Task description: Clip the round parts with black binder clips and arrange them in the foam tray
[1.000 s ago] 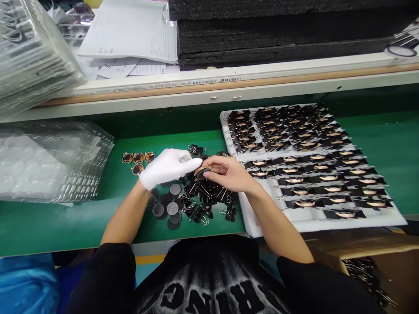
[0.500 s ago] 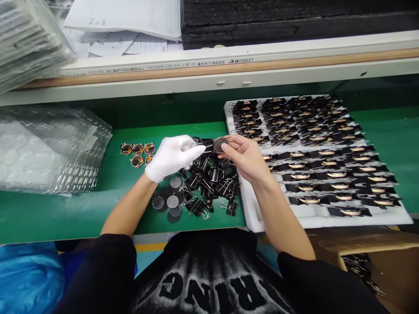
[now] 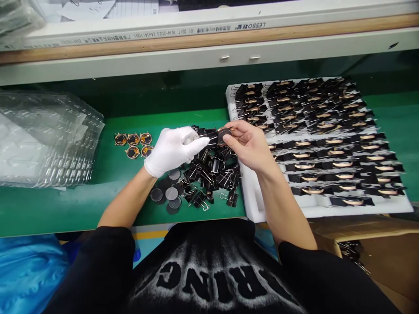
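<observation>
My left hand [image 3: 175,148], in a white glove, is closed on a black binder clip [image 3: 209,136], pinching its wire handles. Bare, my right hand [image 3: 247,144] pinches a round watch case [image 3: 224,136] with a gold-coloured rim, its dark disc side under the thumb. The clip's mouth meets the left edge of the case; whether it grips the rim I cannot tell. Beneath both hands lies a heap of black binder clips [image 3: 209,174]. Dark round discs [image 3: 172,193] lie left of the heap, and several gold-rimmed watch cases [image 3: 133,139] sit beyond my left hand.
To the right, a white foam tray [image 3: 253,207] holds rows of clipped watch cases [image 3: 310,165]. Stacked clear plastic trays [image 3: 49,139] stand at the left. A shelf edge [image 3: 183,56] spans the back, and a cardboard box [image 3: 389,257] with clips sits below the bench at right.
The binder clip has come up against the watch case's edge, closing the small gap between them. The whole view has tilted slightly downward.
</observation>
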Tool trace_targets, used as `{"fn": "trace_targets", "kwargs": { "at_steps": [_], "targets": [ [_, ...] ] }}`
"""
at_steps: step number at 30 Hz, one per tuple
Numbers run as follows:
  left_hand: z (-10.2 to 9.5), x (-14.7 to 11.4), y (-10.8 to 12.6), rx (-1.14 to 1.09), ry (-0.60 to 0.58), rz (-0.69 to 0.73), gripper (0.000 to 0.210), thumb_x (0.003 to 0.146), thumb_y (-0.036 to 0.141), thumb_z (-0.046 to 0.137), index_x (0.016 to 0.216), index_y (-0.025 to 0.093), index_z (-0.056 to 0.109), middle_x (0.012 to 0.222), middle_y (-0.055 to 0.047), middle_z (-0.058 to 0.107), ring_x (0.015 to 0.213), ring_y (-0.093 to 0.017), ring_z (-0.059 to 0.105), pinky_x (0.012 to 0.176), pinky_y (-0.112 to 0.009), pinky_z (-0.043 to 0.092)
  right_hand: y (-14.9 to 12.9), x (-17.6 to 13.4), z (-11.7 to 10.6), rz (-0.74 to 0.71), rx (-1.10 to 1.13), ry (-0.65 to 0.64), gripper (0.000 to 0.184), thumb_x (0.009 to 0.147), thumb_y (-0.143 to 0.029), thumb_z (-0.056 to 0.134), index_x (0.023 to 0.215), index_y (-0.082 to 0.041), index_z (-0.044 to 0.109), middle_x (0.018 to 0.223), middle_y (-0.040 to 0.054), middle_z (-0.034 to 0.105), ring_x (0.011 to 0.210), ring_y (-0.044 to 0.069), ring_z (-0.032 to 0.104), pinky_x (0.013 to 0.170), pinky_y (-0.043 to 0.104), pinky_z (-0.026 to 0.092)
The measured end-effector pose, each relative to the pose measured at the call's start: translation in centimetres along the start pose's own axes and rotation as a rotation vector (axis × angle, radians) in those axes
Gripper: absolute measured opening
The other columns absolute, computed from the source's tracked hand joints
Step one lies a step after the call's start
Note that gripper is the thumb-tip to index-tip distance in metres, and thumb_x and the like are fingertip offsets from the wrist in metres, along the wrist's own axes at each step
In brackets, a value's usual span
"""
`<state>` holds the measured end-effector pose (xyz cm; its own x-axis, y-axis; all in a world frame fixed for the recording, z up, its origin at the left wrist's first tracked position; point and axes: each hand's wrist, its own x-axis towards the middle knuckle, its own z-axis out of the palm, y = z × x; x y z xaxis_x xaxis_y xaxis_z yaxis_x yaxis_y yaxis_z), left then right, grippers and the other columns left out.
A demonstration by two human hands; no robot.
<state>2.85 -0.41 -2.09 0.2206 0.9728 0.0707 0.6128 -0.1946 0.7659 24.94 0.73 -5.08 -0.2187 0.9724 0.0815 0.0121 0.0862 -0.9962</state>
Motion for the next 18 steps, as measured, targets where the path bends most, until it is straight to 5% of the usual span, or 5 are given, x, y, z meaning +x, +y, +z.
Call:
{"fn": "trace_targets", "kwargs": {
  "at_steps": [11,18],
  "targets": [
    [0.5,0.4,-0.1,0.001,-0.002,-0.03,0.037,0.092,0.05,0.061,0.075,0.018,0.065,0.054,0.002,0.062,0.052,-0.012,0.06,0.056,-0.025,0.043,-0.1,0.0,0.6,0.011,0.015,0.034,0.045,0.075,-0.061,0.085,0.094,-0.024,0.07,0.09,0.0034,0.072,0.087,0.021,0.071,0.086,0.04,0.063],
    [-3.5,0.9,-0.9,0.236,-0.202,0.082,0.05,0.102,0.057,0.039,0.085,0.02,0.069,0.079,-0.003,0.073,0.073,-0.016,0.067,0.071,-0.028,0.046,-0.6,-0.1,0.7,0.025,0.193,0.178,0.042,0.08,-0.064,0.075,0.094,-0.026,0.063,0.103,0.0051,0.068,0.106,0.024,0.068,0.086,0.04,0.061]
  ]
}}
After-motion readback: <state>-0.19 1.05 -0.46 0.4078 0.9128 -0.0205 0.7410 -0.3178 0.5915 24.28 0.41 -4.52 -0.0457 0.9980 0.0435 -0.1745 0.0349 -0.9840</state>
